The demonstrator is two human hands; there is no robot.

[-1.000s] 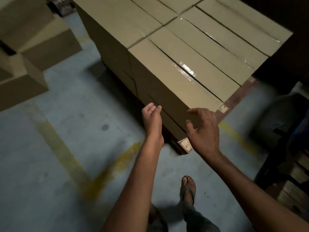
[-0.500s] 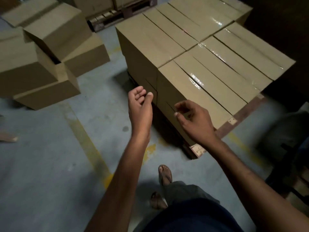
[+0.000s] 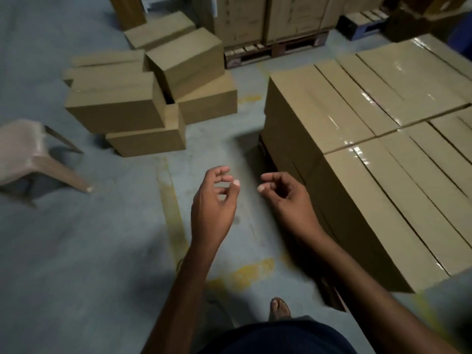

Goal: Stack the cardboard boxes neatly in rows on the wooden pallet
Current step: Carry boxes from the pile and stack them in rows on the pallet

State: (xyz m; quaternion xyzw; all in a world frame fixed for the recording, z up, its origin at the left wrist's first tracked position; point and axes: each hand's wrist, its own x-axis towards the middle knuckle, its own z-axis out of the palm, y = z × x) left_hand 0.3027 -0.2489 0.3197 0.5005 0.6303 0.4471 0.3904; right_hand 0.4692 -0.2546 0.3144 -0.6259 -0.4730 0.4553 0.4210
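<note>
Taped cardboard boxes stand in tight rows on the wooden pallet at the right; only the pallet's near corner shows. A loose heap of unstacked boxes lies on the floor at the upper left. My left hand and my right hand hang in mid-air over the floor, just left of the stack. Both hold nothing, with fingers loosely curled and apart. Neither touches a box.
A beige plastic chair stands at the left edge. Another loaded pallet sits at the back. Yellow floor lines run under my hands. My foot is at the bottom centre.
My view has swung left, away from the stack toward the loose boxes. Both hands have come off the stack's corner and moved left over the floor.
</note>
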